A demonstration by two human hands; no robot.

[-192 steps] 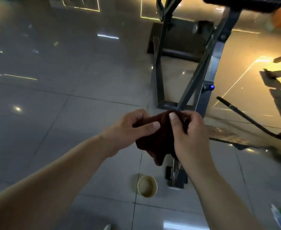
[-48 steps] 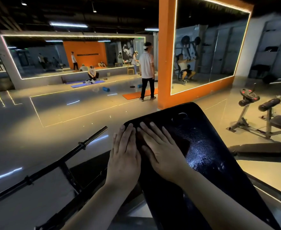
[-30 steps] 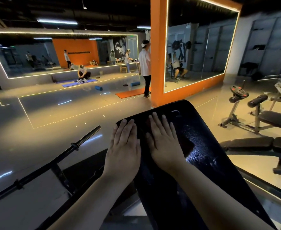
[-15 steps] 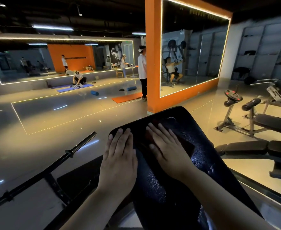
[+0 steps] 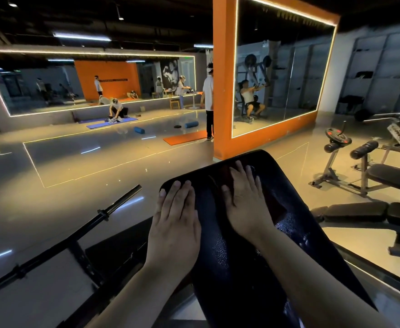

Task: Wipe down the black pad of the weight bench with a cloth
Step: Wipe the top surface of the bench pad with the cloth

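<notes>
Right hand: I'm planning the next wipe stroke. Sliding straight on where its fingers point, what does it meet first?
Ahead of the right hand lies a short strip of black pad, then its rounded far edge. Beyond, the way looks free up to the orange pillar, though depth is unclear.

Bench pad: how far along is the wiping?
Done: wet sheen on the pad below the cloth suggests that stretch is wiped. In hand: right hand presses the cloth flat near the top end; left hand rests at the left edge. Left: probably the top rim.

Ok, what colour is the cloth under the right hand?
Dark reddish-brown, close to the black pad; the cloth shows beside the right hand, head view.
</notes>
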